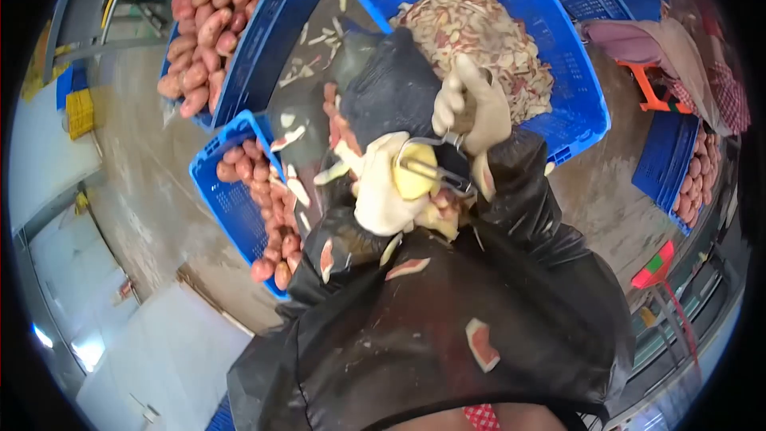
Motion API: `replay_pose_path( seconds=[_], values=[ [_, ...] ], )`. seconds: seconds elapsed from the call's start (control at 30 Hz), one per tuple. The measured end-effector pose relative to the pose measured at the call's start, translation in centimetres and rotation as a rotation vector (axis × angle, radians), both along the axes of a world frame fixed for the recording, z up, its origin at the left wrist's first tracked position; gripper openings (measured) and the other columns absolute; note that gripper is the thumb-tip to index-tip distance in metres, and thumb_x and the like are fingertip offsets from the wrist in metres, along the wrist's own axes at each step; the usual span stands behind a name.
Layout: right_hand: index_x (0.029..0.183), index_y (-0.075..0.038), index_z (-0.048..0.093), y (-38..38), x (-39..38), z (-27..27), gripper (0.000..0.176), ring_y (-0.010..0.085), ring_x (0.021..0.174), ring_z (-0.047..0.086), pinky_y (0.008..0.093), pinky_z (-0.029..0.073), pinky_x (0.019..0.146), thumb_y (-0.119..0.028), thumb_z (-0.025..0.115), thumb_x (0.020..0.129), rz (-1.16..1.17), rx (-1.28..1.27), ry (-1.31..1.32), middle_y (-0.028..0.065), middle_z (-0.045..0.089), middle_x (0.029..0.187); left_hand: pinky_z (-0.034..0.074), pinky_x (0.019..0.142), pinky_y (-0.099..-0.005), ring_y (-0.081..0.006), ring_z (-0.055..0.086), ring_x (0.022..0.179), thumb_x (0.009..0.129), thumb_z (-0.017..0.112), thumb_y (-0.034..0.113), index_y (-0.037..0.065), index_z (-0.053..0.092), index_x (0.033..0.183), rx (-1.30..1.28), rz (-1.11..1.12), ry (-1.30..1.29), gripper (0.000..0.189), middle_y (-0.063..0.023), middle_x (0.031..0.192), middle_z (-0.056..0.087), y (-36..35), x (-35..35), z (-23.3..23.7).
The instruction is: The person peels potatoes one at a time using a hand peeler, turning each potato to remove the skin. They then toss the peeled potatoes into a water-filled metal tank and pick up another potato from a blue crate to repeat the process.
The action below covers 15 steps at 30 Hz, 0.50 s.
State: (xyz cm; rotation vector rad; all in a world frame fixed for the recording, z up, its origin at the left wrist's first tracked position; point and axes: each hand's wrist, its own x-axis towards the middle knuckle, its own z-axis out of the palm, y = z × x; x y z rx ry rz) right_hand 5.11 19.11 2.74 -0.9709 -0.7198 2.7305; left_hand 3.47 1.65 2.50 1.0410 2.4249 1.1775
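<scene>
My gloved left hand (381,195) is closed around a peeled yellow potato (408,182), low in front of my body. Against that potato lies a metal peeler (453,141), its frame crossing the potato's face. The peeler is gripped by my gloved right hand (488,116), whose fingers curl at the upper right of the potato. Strips of red and pale peel (481,345) cling to my black apron (383,319), and more peel is bunched just below my hands.
A blue crate (586,100) ahead holds a heap of peelings (479,44). To the left, a large blue crate (267,52) and a smaller one (209,183) contain red potatoes. Another potato crate (666,164) stands right. Peel litters the wet floor (148,168).
</scene>
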Motion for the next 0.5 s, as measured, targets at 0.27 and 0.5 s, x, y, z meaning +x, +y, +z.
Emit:
replay_pose_path(
  seconds=[0.27, 0.5],
  values=[
    [0.066, -0.019, 0.04, 4.0, -2.5, -8.4, 0.037, 0.0132, 0.045, 0.035, 0.0306, 0.031, 0.042, -0.043, 0.044, 0.094, -0.055, -0.261, 0.024, -0.0013, 0.033, 0.05, 0.047, 0.084, -0.0394, -0.0202, 0.054, 0.107, 0.068, 0.076, 0.027, 0.009, 0.047, 0.123, 0.082, -0.031, -0.113, 0.065, -0.0095, 0.107, 0.058, -2.8, -1.7, -0.2],
    [0.087, -0.013, 0.054, 0.8, -5.2, -2.5, 0.021, 0.0134, 0.056, 0.046, 0.0289, 0.037, 0.048, -0.034, 0.051, 0.092, -0.094, 0.115, 0.025, 0.0, 0.05, 0.07, 0.047, 0.078, -0.0307, -0.0186, 0.058, 0.092, 0.082, 0.063, 0.034, 0.007, 0.058, 0.107, -0.246, -0.365, -0.074, 0.037, -0.0078, 0.101, 0.061, -13.0, -20.2, 11.9]
  ],
)
